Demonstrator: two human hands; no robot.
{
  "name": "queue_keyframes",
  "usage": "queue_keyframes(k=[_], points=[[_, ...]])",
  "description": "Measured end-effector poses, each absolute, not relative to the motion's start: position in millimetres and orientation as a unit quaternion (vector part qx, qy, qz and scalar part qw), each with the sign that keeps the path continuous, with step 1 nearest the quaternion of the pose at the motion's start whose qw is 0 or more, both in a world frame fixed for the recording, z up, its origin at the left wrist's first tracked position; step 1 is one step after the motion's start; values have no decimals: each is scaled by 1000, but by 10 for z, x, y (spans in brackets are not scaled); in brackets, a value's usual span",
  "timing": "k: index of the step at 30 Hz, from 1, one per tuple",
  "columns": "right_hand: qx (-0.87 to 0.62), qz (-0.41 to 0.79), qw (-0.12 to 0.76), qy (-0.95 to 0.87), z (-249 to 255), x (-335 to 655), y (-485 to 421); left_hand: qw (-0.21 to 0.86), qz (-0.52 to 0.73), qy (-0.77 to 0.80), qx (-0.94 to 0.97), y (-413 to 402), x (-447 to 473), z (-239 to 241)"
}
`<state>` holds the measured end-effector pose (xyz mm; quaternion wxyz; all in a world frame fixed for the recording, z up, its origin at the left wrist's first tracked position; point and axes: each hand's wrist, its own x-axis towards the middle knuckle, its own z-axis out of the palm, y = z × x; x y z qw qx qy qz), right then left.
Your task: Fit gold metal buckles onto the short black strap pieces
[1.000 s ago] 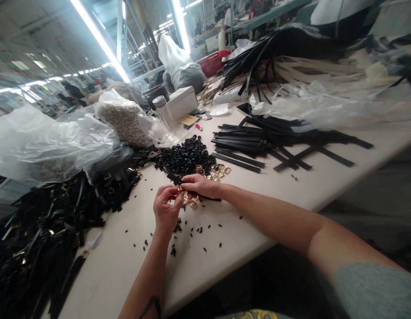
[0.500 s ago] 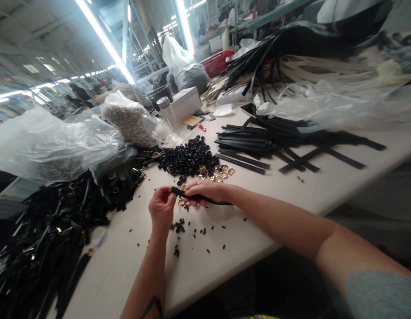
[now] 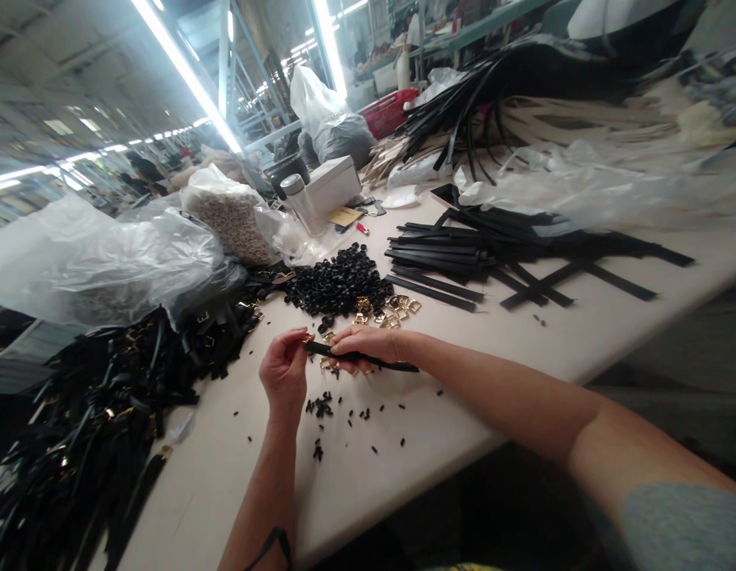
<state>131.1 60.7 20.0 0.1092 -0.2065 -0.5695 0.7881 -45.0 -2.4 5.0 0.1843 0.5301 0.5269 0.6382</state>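
My right hand (image 3: 368,346) grips a thin black strap (image 3: 385,362) that runs out to the right over the white table (image 3: 523,349). My left hand (image 3: 285,366) is closed in a pinch at the strap's left end, where a small gold buckle shows between the fingers. Both hands hover just above the table, in front of a heap of black loops (image 3: 339,284) and a few loose gold buckles (image 3: 397,308). Small black bits (image 3: 344,412) lie scattered below my hands.
A big pile of black straps with gold buckles (image 3: 94,412) fills the left. Cut black strips (image 3: 463,250) lie to the right. Plastic bags (image 3: 106,254), a bag of beige parts (image 3: 234,222), a white box (image 3: 331,184) and a metal bottle (image 3: 297,200) stand behind.
The strap has been drawn further right through my hands and now lies flatter. My left hand has shifted slightly left and stays pinched at the strap's end.
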Motion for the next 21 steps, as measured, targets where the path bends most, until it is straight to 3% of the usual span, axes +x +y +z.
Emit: queue_keyframes(k=[12, 21], points=[[-184, 748, 167, -615, 120, 1283, 639, 148, 647, 520, 538, -71, -379, 129], [-160, 757, 157, -613, 72, 1286, 647, 157, 636, 542, 526, -55, -424, 85]])
